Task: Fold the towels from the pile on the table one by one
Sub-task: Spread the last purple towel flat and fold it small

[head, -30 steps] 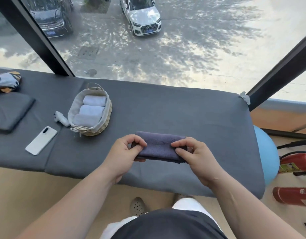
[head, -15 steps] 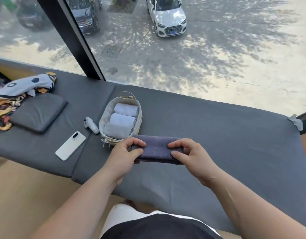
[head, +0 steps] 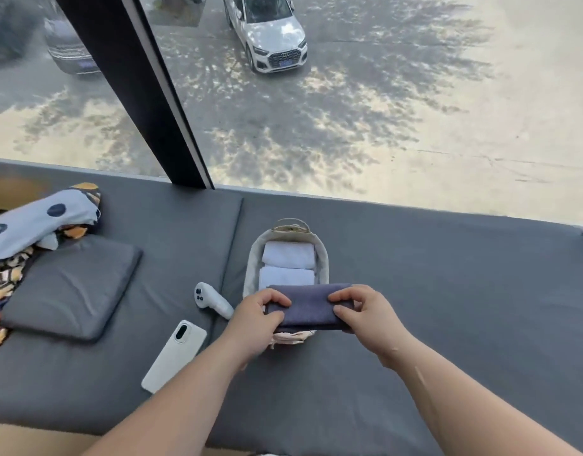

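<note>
1. The dark purple towel is folded into a small, thick strip. It is held up between the two hands, right over the near end of the basket.
2. The left hand pinches its left end and the right hand pinches its right end. The fingers curl over the top and the thumbs press on the near side.
3. Just past the fingers, inside the basket, lie two white towels, one behind the other. They look neat and done.
4. The near part of the basket is hidden under the held towel, so I cannot tell what lies there, or if the towel touches the basket yet.
5. I think the folding of this towel is finished, and the step now is to lay it in the basket.
6. Left of the left fingers is a white controller, just beside the basket. A white phone lies nearer the person.
7. Far to the left are a gray cushion and a spotted cloth heap, all on the gray bench.
8. I see no pile of plain towels. The heap may hold more to fold, but I cannot tell.
</note>
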Demonstrator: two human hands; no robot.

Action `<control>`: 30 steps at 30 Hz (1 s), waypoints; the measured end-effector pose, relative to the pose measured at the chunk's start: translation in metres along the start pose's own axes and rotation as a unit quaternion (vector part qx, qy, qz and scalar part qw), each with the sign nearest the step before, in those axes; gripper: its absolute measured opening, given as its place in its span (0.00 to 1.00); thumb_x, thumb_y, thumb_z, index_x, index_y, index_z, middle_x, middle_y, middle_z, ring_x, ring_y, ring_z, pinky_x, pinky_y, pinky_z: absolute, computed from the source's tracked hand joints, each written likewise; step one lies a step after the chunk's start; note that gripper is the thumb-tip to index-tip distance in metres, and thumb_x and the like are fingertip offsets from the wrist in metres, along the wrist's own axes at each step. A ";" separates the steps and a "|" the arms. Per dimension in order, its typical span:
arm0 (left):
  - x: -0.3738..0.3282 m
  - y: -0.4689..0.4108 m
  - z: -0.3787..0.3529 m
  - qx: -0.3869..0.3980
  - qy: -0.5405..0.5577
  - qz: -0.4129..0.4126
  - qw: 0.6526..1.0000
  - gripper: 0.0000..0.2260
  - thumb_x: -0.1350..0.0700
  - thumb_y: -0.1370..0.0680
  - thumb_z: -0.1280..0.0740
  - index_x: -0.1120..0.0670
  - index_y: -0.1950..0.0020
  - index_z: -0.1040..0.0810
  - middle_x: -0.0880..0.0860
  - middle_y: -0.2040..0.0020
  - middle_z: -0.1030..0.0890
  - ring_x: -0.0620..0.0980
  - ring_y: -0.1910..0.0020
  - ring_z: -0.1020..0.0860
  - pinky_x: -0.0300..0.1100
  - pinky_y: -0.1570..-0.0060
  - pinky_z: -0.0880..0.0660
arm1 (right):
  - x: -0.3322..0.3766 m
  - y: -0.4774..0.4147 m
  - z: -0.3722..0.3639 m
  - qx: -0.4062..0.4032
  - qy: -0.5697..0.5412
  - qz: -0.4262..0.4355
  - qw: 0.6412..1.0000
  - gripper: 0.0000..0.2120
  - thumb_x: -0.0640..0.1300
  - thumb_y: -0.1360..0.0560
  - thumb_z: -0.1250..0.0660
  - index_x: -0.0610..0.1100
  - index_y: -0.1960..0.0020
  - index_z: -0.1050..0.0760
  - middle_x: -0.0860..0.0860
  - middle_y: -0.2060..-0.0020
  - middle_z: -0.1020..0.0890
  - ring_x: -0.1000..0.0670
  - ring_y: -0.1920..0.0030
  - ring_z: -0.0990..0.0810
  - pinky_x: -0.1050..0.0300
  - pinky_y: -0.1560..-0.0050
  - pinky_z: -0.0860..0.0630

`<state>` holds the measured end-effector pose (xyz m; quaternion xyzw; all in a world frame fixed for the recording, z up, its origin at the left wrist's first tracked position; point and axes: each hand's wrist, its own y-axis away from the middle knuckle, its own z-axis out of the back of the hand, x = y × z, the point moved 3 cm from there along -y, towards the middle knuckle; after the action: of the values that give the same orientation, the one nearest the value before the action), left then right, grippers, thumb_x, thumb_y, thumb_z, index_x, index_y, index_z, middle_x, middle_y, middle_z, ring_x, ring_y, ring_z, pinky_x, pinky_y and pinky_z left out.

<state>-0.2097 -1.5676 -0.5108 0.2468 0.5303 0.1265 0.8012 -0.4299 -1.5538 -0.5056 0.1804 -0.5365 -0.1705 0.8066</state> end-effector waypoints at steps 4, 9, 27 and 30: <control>0.024 -0.055 0.021 0.017 -0.054 0.003 0.998 0.13 0.65 0.25 0.34 0.46 0.56 0.19 0.45 0.61 0.21 0.40 0.69 0.29 0.34 0.66 0.33 | 0.001 -0.043 -0.036 0.021 0.094 0.004 0.995 0.11 0.38 0.22 0.33 0.51 0.46 0.17 0.55 0.42 0.25 0.56 0.43 0.24 0.64 0.40 0.31; 0.048 -0.120 0.022 0.027 -0.133 -0.020 0.990 0.12 0.65 0.24 0.35 0.48 0.52 0.20 0.44 0.49 0.21 0.44 0.50 0.25 0.30 0.53 0.34 | -0.019 -0.103 -0.070 -0.014 0.169 0.005 0.986 0.14 0.35 0.21 0.36 0.48 0.43 0.18 0.54 0.41 0.28 0.56 0.44 0.27 0.69 0.41 0.35; 0.069 -0.166 -0.019 0.142 -0.623 -0.177 0.749 0.24 0.46 0.16 0.49 0.54 0.23 0.36 0.57 0.18 0.54 0.56 0.19 0.55 0.61 0.23 0.59 | -0.073 -0.147 -0.091 0.187 0.630 0.192 0.729 0.29 0.49 0.23 0.51 0.38 0.29 0.26 0.39 0.29 0.27 0.38 0.28 0.28 0.39 0.25 0.45; 0.080 -0.168 -0.013 0.177 -0.628 -0.163 0.740 0.29 0.40 0.17 0.55 0.49 0.18 0.54 0.56 0.18 0.60 0.56 0.19 0.60 0.62 0.25 0.64 | -0.073 -0.149 -0.088 0.243 0.642 0.164 0.708 0.32 0.56 0.20 0.59 0.45 0.19 0.44 0.40 0.20 0.43 0.39 0.20 0.43 0.38 0.21 0.56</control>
<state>-0.1989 -1.6694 -0.6666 0.3176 -0.0476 -0.2862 0.9028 -0.3868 -1.6411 -0.6668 0.3452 0.0669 0.2578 0.8999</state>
